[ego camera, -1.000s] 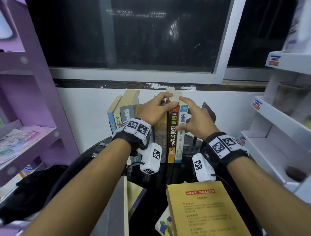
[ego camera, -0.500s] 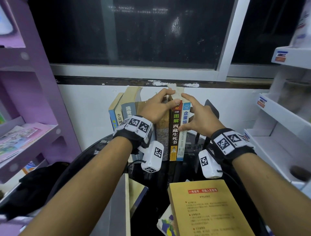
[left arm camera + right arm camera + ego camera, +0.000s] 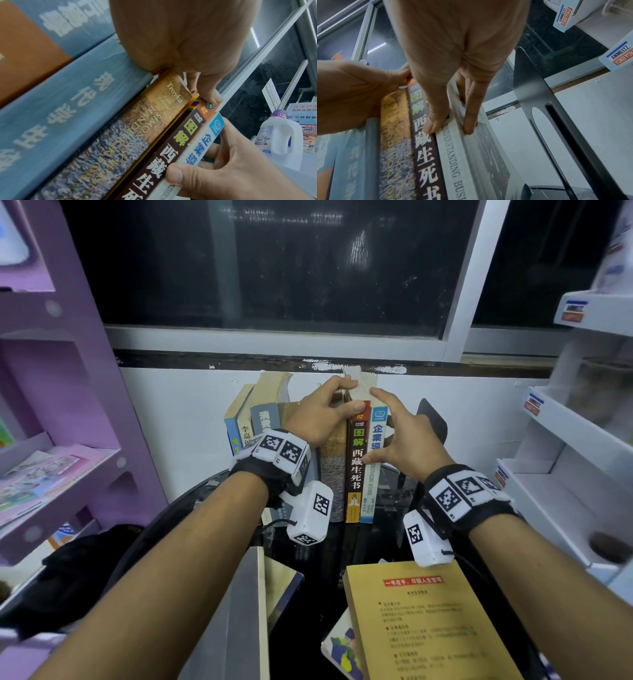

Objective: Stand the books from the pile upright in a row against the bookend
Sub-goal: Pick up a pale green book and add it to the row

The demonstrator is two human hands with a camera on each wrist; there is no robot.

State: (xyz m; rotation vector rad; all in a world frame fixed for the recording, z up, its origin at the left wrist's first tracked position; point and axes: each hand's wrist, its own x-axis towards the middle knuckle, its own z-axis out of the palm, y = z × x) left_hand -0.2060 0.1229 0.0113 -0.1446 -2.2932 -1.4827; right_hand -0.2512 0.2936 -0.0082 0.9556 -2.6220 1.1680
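Observation:
Several books stand upright in a row on the black table [image 3: 383, 542]. My left hand [image 3: 349, 397] reaches over their tops and pinches the top of the dark brown book [image 3: 356, 463], thumb on its orange spine end [image 3: 208, 108]. My right hand [image 3: 380, 429] grips the white-and-blue book [image 3: 371, 491] at the row's right end, thumb on the spine [image 3: 433, 125], fingers on the cover [image 3: 469, 127]. The black bookend [image 3: 432, 422] stands just right of that book with a gap [image 3: 539, 94]. A yellow book [image 3: 421, 621] lies flat in front on the pile.
A grey-edged book [image 3: 253, 611] and a colourful one [image 3: 342, 652] lie near the yellow book. A purple shelf [image 3: 68, 474] stands left, a white shelf [image 3: 565, 474] right. The wall and window sill run behind the row. A white bottle [image 3: 281, 135] sits on the right shelf.
My right index finger has moved up onto the top edge of the books, and the thumb now sits on the white book's spine. The left hand keeps its hold.

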